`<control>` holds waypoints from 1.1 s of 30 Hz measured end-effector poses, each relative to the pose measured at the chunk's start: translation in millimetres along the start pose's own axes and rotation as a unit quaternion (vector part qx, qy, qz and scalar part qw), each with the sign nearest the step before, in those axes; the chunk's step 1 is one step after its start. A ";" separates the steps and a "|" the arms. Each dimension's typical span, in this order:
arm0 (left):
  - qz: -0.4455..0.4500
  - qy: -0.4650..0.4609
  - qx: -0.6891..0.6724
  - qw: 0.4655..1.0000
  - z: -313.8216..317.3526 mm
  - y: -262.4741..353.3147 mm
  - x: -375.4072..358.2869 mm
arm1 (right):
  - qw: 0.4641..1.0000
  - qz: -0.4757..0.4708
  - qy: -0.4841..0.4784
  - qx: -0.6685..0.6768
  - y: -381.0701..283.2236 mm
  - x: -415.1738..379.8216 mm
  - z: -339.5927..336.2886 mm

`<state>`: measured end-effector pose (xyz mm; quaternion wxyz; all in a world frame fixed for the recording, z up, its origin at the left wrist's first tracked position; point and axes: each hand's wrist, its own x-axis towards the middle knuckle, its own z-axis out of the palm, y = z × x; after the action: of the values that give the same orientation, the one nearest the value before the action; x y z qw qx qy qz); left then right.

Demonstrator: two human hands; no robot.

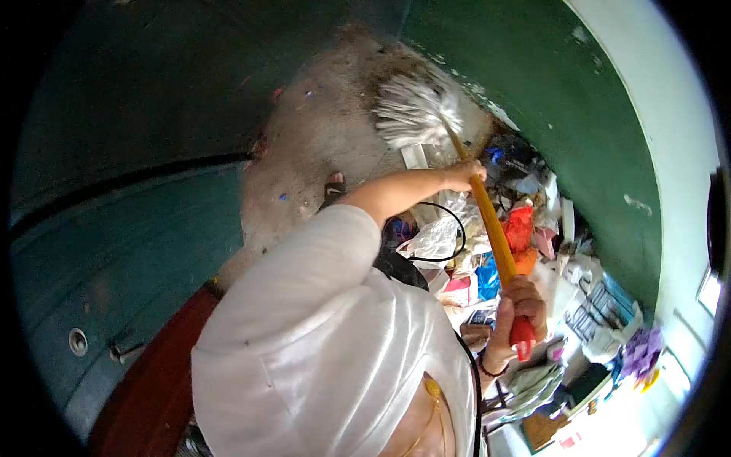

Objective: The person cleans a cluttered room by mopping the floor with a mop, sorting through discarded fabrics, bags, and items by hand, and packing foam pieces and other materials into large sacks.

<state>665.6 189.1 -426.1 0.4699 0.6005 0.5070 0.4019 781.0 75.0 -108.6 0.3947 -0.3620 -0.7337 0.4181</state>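
A string mop with a yellow handle [495,232] runs diagonally from me to the far floor. Its whitish mop head [415,110] is spread on the dirty floor near the green wall and looks blurred. My left hand [464,175] is closed around the lower part of the handle, with that arm stretched forward. Closer to my body, my right hand [524,305] grips the handle's upper end, just by its red tip [522,335]. A dark beaded bracelet [493,368] circles the right wrist.
A heap of bags and litter, including a red bag [519,227] and clear plastic [438,238], lies beneath the handle. A green wall [563,99] rises at the right. The teal door [145,266] stands at the left. Small scraps dot the concrete floor [297,167].
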 end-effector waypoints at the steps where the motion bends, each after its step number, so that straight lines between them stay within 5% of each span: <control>1: 0.008 -0.040 0.013 0.999 19.0 8.0 17.1 | 0.999 0.000 -0.005 -0.039 -6.6 -1.2 -0.3; 3: 0.098 -0.066 0.002 0.993 75.0 7.3 50.8 | 0.996 -0.017 0.005 -0.093 -19.4 -2.8 -0.8; 5: 0.062 -0.153 -0.015 0.986 83.4 79.2 52.1 | 0.985 -0.061 0.074 -0.142 -27.3 -12.0 -22.7; 7: 0.279 -0.102 0.017 0.955 128.6 105.6 69.4 | 0.943 -0.028 0.169 -0.286 -42.8 -47.9 -77.0; 8: 0.305 -0.094 0.025 0.947 124.5 138.3 57.8 | 0.914 -0.006 0.200 -0.354 -54.4 -60.1 -102.0; 9: 0.330 -0.086 0.033 0.939 113.2 178.8 49.0 | 0.956 -0.139 0.178 -0.186 -80.5 -48.4 -110.6; 11: 0.349 -0.095 0.088 0.928 113.3 214.6 42.1 | 0.902 -0.383 0.109 0.164 -133.8 -28.6 -127.7; 14: 0.354 -0.126 0.162 0.913 101.3 248.1 34.6 | 0.960 -0.263 0.086 0.039 -175.8 -47.5 -172.4; 19: 0.356 -0.089 0.166 0.915 49.4 264.7 13.4 | 0.940 -0.279 0.124 0.154 -151.6 -35.7 -192.4; 22: 0.220 -0.110 0.193 0.950 22.8 221.4 21.5 | 0.942 -0.306 0.035 0.137 -76.9 -25.8 -248.6; 25: 0.109 -0.044 0.214 0.970 -6.6 165.8 31.5 | 0.938 -0.206 0.187 0.205 -10.3 4.6 -217.1; 26: 0.024 -0.012 0.169 0.985 -12.9 142.8 33.5 | 0.952 -0.149 0.182 0.198 11.0 19.9 -205.0; 27: 0.034 0.029 0.206 0.978 -30.5 134.7 26.5 | 0.955 -0.104 0.209 0.180 30.7 35.0 -179.4; 28: -0.068 0.050 0.178 0.980 -41.8 130.5 26.5 | 0.932 -0.015 0.218 0.290 53.7 47.9 -150.9; 29: -0.010 0.131 0.215 0.968 -47.3 101.0 25.0 | 0.981 0.015 0.106 0.161 61.7 69.9 -130.4; 30: -0.085 0.158 0.159 0.971 -47.1 72.2 28.1 | 0.980 0.123 0.089 0.127 76.5 85.3 -100.8; 31: -0.117 0.192 0.143 0.964 -49.3 51.8 33.2 | 0.990 0.035 -0.031 0.134 113.4 107.3 -82.3; 32: -0.172 0.184 0.137 0.958 -49.3 -4.5 36.3 | 0.992 0.038 -0.037 0.112 121.9 118.3 -63.2; 33: -0.247 0.148 0.048 0.956 -61.6 25.1 41.9 | 0.993 0.043 -0.024 0.105 126.0 124.1 -63.6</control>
<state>619.0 238.9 -387.0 0.4449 0.4119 0.7223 0.3328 809.5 251.6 -166.1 0.3947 -0.3397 -0.6787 0.5179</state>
